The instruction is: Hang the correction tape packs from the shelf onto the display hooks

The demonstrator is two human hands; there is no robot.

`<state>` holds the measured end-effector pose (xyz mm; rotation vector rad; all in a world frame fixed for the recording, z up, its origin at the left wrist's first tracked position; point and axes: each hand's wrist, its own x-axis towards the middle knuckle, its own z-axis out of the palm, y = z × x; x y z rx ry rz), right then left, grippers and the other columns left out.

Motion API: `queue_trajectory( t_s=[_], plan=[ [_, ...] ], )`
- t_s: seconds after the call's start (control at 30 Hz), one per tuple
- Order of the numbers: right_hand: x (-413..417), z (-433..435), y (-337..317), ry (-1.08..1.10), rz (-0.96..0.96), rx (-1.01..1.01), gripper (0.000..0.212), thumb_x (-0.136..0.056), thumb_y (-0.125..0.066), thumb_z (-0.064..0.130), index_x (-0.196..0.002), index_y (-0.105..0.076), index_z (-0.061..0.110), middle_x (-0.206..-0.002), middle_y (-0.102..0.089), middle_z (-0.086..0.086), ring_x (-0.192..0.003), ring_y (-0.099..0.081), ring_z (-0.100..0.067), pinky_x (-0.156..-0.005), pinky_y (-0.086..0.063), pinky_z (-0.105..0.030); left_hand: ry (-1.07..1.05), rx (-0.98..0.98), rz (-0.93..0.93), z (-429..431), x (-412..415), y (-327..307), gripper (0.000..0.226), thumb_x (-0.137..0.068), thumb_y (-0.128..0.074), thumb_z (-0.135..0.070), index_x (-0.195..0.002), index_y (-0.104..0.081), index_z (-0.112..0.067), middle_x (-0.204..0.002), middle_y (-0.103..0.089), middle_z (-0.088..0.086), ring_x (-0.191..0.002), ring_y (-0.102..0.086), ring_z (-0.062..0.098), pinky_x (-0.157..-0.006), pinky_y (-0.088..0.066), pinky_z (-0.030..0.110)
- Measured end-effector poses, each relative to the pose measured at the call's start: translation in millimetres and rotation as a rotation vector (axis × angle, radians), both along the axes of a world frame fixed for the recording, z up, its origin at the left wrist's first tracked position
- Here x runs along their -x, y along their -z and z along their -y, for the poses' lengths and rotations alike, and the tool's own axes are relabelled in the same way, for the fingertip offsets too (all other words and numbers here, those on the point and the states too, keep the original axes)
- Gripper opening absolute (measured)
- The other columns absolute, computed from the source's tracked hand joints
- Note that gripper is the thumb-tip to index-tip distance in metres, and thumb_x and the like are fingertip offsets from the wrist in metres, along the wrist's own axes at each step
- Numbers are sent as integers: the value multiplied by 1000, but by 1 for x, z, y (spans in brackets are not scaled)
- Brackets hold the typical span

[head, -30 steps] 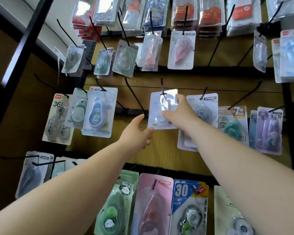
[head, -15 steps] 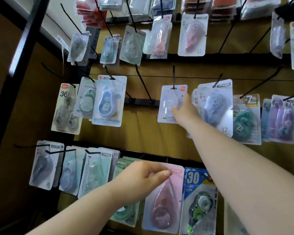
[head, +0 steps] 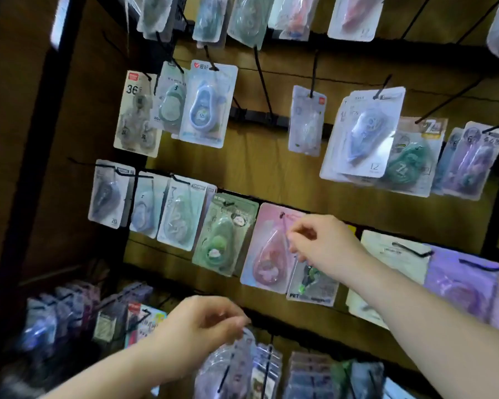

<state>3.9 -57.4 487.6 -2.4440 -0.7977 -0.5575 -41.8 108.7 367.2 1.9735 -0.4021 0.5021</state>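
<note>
A: Any room on that board?
B: Middle row has a bare hook [head: 262,82] with open wood under it, between the blue pack [head: 205,106] and clear pack [head: 306,122]. Lower rows are jammed, packs overlapping edge to edge.

left hand [head: 205,323]: bare, no rings | right hand [head: 326,243]: bare | forearms: sleeveless, no watch

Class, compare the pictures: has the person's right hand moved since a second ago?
Yes. The right hand has dropped from the pale pack on the middle-row hook to the pink teardrop-tape pack one row below.
</note>
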Motion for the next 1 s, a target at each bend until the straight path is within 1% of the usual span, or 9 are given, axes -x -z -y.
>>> queue_trajectory(
  t_s=[0.13, 0.37, 0.47, 0.63, 0.77, 0.83, 0.9, 0.93, 1.0],
  plan=[
    [18, 11, 91, -73, -276, 3, 29, -89, -51, 18, -62, -54, 28, -60, -60, 8, -51, -56, -3, -57, -44, -18, -23, -7, -246, -10, 26, 80, 39, -84, -62, -15, -48, -63, -28, -46, -62, -12, -49, -55, -6, -56, -42, 7],
    [4, 20, 290, 4, -831, 89, 28, -89, -49, 13, -63, -52, 24, -60, -57, 8, -44, -51, -2, -43, -40, -13, -156, -77, -592, -22, 41, 227, 44, -87, -56, -21, -44, -57, -28, -43, -61, -15, -45, -55, -4, -51, -41, 8],
    [-10, 23, 378, 83, -1009, 118, 30, -88, -45, 7, -61, -48, 22, -59, -53, 6, -43, -47, -3, -40, -37, -13, -197, -162, -774, -25, 34, 285, 34, -68, -50, -34, -34, -55, -33, -43, -60, -12, -50, -55, -2, -59, -46, 16],
    [-39, 8, 492, 196, -1222, 155, 29, -91, -46, 16, -64, -40, 22, -60, -46, 5, -48, -41, -8, -37, -31, -15, -283, -285, -926, -28, 4, 355, 45, -80, -53, -19, -36, -49, -22, -40, -53, -9, -46, -50, -5, -47, -34, 7],
    [-59, -2, 573, 308, -1266, 124, 27, -88, -51, 19, -65, -37, 23, -59, -38, 6, -48, -34, -5, -41, -25, -14, -406, -224, -977, -43, -27, 406, 35, -88, -46, -23, -53, -41, -20, -57, -43, -4, -75, -48, 16, -57, -27, 22],
    [-67, -2, 599, 341, -1342, 139, 18, -89, -54, 23, -81, -38, 22, -63, -34, 8, -52, -31, -3, -44, -25, -15, -428, -159, -1008, -54, -39, 428, 32, -88, -42, -29, -57, -46, -23, -65, -50, -1, -80, -50, 21, -57, -26, 24],
    [-77, -4, 612, 390, -1395, 88, 17, -90, -53, 18, -102, -43, 12, -65, -35, 7, -54, -29, -2, -45, -24, -13, -534, -22, -1041, -66, -51, 449, 20, -92, -46, -21, -90, -66, -16, -96, -65, 14, -94, -57, 24, -64, -36, 23],
    [-83, -6, 618, 416, -1390, 32, 26, -91, -52, 13, -114, -45, 4, -68, -39, 4, -55, -30, -3, -46, -24, -12, -593, 56, -1070, -71, -56, 459, 24, -92, -48, -16, -110, -62, -8, -113, -63, 19, -103, -58, 27, -73, -40, 23],
    [-95, -22, 624, 462, -1367, -71, 38, -91, -49, 7, -127, -42, -3, -86, -49, -6, -60, -37, -9, -46, -28, -10, -661, 164, -1078, -79, -66, 472, 31, -91, -50, -17, -118, -57, -3, -118, -60, 23, -106, -57, 34, -82, -42, 29]
  ],
)
